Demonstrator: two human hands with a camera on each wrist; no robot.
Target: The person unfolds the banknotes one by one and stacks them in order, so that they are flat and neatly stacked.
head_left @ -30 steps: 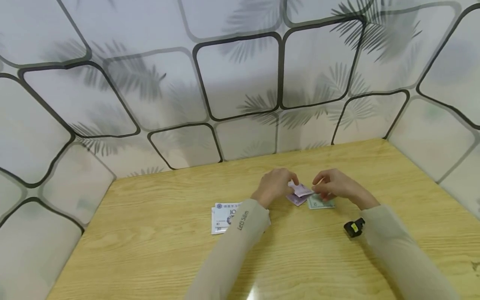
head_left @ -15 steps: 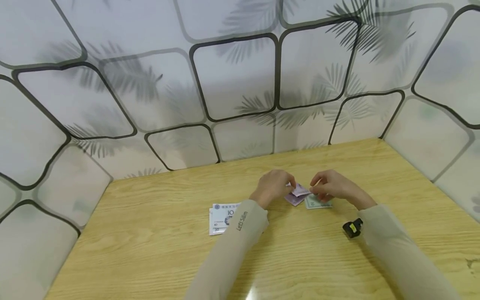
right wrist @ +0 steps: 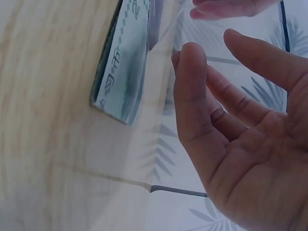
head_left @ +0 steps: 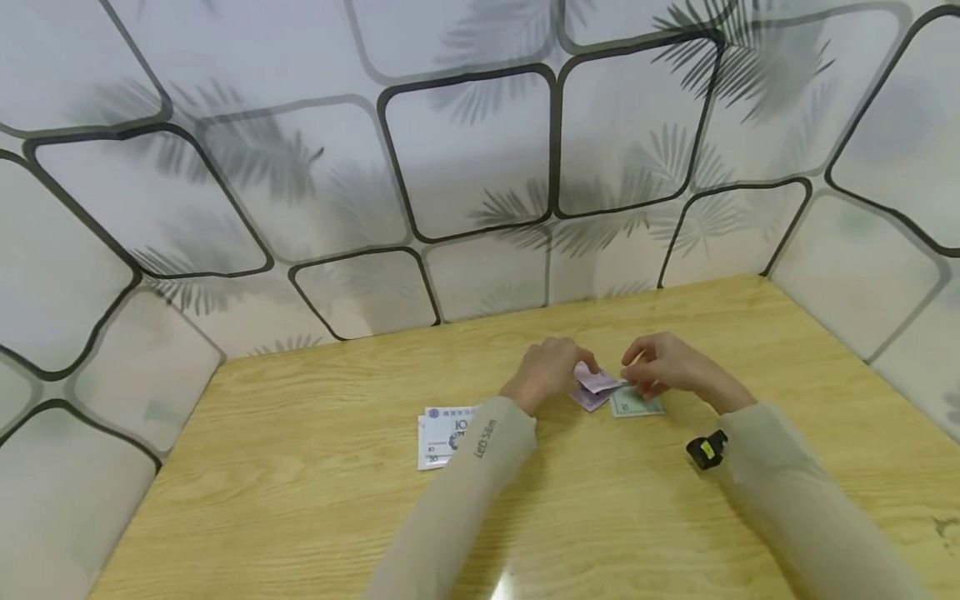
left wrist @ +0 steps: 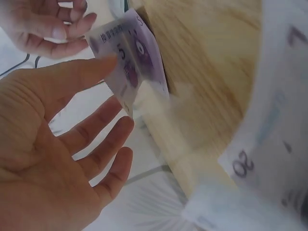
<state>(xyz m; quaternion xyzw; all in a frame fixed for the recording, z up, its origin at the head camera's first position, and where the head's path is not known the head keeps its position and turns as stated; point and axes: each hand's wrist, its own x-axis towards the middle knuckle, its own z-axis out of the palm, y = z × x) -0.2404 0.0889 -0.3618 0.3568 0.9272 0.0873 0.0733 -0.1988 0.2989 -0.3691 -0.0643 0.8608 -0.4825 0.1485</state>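
My left hand (head_left: 543, 373) pinches a purple 5 banknote (left wrist: 117, 60) between thumb and index finger; its other fingers spread loosely in the left wrist view. Under it shows a second purple layer (head_left: 591, 401); whether this is another note or a fold I cannot tell. Close to the purple note's right corner hovers my right hand (head_left: 671, 365), fingers loosely bent. The right wrist view shows a gap between that hand's thumb and fingers, with nothing held. Below the right fingers a green banknote (right wrist: 126, 67), apparently folded or stacked, lies on the table.
Bluish-white banknotes (head_left: 441, 433) marked 10 and 20 lie on the wooden table (head_left: 300, 467), partly behind the left sleeve. A small black object with a yellow face (head_left: 707, 451) sits by the right cuff. Patterned fabric walls (head_left: 480, 158) stand at the back and sides.
The right hand has risen slightly over the green note. The left hand stays at the purple note with a small finger shift. The notes keep their places.
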